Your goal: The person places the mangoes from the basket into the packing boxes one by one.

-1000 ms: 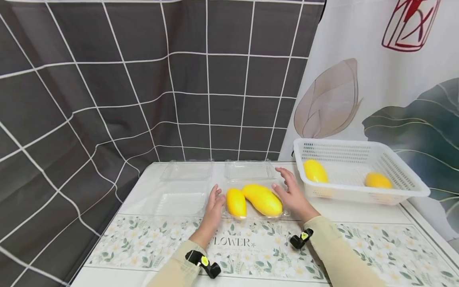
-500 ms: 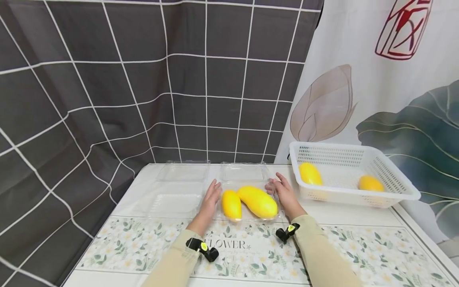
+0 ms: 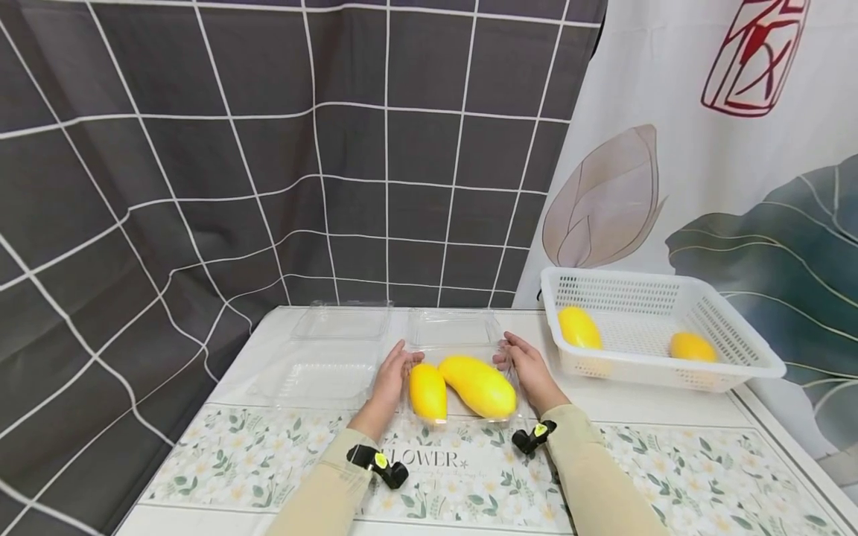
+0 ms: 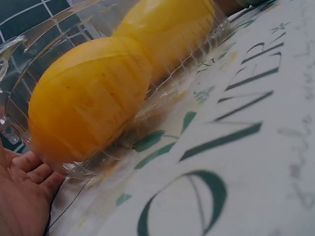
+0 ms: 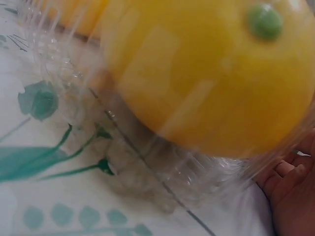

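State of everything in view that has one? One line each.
Filled container: lid open, folded back; two yellow fruits inside, lying side by side
Left container: lid open, no fruit inside
Basket: open-topped, upright, two fruits inside, lying apart
Left hand: at filled container's left side
Right hand: at its right side

Left hand [image 4: 24, 194] touches a clear container [image 4: 81, 170]; two yellow fruits [image 4: 91, 98] (one nearer) inside; dark lettering [image 4: 224, 141] alongside.
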### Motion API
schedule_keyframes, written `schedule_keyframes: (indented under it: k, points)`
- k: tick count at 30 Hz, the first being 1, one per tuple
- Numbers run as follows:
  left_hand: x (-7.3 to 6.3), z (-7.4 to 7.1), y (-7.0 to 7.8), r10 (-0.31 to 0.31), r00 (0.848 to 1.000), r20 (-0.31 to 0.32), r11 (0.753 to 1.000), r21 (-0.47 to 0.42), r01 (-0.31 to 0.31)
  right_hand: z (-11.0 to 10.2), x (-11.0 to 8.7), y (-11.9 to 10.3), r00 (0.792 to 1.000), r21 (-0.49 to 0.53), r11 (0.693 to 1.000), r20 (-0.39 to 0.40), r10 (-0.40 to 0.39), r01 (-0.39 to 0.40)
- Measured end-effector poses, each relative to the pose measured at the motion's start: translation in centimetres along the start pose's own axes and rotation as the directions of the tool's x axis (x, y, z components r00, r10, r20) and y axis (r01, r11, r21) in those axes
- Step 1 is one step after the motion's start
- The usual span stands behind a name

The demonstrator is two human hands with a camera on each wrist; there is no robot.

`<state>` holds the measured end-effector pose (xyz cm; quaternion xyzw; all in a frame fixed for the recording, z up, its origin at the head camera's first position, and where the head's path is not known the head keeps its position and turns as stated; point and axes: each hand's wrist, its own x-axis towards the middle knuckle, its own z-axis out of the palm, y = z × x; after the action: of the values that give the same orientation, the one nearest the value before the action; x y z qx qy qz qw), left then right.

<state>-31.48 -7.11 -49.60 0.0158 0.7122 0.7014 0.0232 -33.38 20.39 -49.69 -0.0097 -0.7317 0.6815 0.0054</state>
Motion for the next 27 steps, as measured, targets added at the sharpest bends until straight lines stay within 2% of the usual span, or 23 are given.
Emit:
schedule_keyframes:
  k: [3, 7, 16, 22, 27]
  points:
    - [-0.36, 0.10, 0.07, -0.024, 1.000, 0.016, 1.000, 0.011, 0.024, -0.07, -0.10, 0.13, 1.000, -0.005, 1.000, 0.011, -0.006, 0.006]
    - [-0.62, 0.14, 0.02, -0.019, 0.999, 0.047, 1.000, 0.011, 0.019, -0.14, -0.02, 0.21, 0.999, 0.009, 1.000, 0.029, -0.028, 0.028]
    - [-0.52, 0.11, -0.03, 0.054, 0.995, 0.089, 0.998, -0.037, -0.051, -0.30, 0.31, 0.12, 0.996, 0.073, 0.994, 0.039, -0.085, 0.082]
    - [-0.69, 0.02, 0.13, 0.104, 0.988, 0.116, 0.994, -0.039, -0.101, -0.41, 0.43, 0.15, 0.996, 0.109, 0.990, 0.029, -0.089, 0.086]
    - [-0.70, -0.11, 0.04, 0.121, 0.985, 0.120, 0.988, -0.109, -0.108, -0.32, 0.33, 0.21, 0.995, 0.120, 0.989, 0.034, -0.089, 0.084]
